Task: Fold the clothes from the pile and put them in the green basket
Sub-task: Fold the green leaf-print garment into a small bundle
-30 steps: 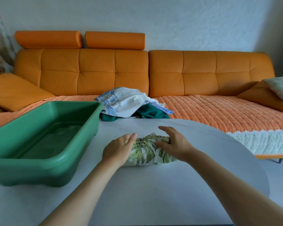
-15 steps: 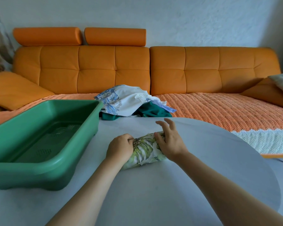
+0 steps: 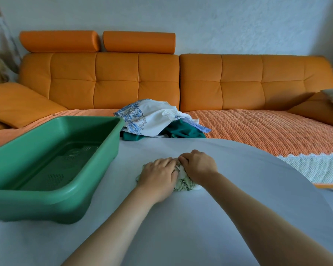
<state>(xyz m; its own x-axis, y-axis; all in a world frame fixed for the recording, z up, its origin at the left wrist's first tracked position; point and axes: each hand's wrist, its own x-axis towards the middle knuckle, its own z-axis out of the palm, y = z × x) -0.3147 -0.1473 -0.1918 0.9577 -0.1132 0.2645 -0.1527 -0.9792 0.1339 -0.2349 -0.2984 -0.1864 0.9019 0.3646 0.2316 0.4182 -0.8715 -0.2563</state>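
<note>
Moved together since earlier, left hand (image 3: 158, 175) pressing flat-fingered, right hand (image 3: 198, 167) curled, gripping soft leaf-print bundle (image 3: 184, 184) on smooth table (image 3: 238, 189), mostly hidden beneath both, rigid perforated green basket (image 3: 46, 206) left, crumpled clothes pile (image 3: 154, 118) far, tufted orange sofa (image 3: 115, 81) behind

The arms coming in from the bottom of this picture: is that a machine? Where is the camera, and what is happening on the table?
No machine here: these are a person's bare arms. The one camera is worn on their head and looks forward and down, so you see roughly what they see. On the pale table lies a small leaf-print garment, bunched into a bundle. The left hand rests on top of it, and the right hand grips its other end with curled fingers. To the left stands the green basket, with nothing in it yet. At the table's far edge, before the orange sofa, sits the pile of clothes waiting to be folded.
</note>
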